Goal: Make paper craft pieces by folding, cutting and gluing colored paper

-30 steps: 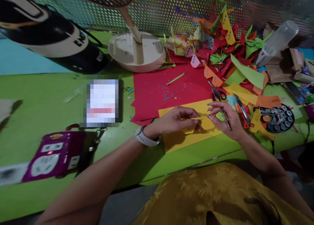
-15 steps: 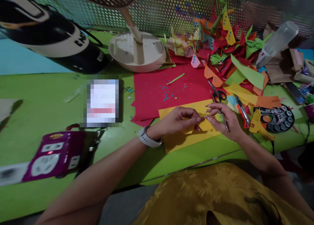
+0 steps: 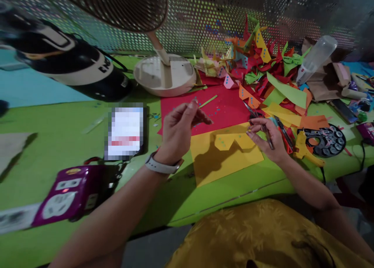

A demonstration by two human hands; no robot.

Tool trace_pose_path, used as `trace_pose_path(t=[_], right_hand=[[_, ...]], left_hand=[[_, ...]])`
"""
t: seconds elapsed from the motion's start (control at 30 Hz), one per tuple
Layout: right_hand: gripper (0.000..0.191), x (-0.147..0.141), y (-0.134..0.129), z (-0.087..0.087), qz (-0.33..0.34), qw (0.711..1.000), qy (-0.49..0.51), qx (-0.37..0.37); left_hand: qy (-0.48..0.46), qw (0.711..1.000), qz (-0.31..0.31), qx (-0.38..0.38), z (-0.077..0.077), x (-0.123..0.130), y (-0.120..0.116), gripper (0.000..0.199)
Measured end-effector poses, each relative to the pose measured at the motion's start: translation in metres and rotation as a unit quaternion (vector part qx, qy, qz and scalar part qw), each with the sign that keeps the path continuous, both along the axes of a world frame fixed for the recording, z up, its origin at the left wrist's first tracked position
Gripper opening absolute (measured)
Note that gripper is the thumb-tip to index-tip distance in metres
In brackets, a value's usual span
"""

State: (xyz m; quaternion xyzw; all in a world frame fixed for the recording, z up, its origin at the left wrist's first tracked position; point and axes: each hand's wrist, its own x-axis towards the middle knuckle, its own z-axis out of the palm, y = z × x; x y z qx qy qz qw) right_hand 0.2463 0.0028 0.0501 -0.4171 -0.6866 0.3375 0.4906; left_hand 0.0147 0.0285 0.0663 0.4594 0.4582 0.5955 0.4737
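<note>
My left hand [image 3: 179, 127] is raised above the left part of a yellow sheet [image 3: 233, 163], fingers apart, nothing visible in it. At the sheet's right edge, my right hand [image 3: 267, 137] has metal tweezers [image 3: 269, 138] lying across its palm, its thumb and forefinger nearly meeting. Between the hands a yellow cut-out piece [image 3: 226, 141] with small greenish dots rests on the sheet. Behind it lies a red sheet [image 3: 204, 116] sprinkled with tiny blue bits and a thin green strip [image 3: 209, 101]. Black scissors [image 3: 253, 111] are just beyond my right hand.
Folded coloured papers [image 3: 251, 61] are heaped at the back, beside a clear bottle [image 3: 318, 57]. On the right are a yellow glue gun [image 3: 305, 149] and a cutter [image 3: 283, 133]. A fan [image 3: 165, 75], a phone [image 3: 125, 129] and a purple power strip [image 3: 68, 194] stand left.
My left hand has lifted off the yellow cut-out and moved up and left, its fingers spreading. My right hand stays near the sheet's right edge. The view has shifted slightly.
</note>
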Motion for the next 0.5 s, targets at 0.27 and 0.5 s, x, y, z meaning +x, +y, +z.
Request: trace_pose_path(t=[0.27, 0.5], right_hand=[[0.031, 0.007, 0.010, 0.001, -0.104, 0.990, 0.092, -0.010], [0.031, -0.006, -0.001, 0.000, -0.059, 0.995, 0.076, -0.014]], left_hand=[[0.090, 0.976, -0.171, -0.100, 0.020, -0.009, -0.005, 0.033], [-0.035, 0.946, -0.248, -0.207, -0.012, 0.026, -0.044, 0.041]])
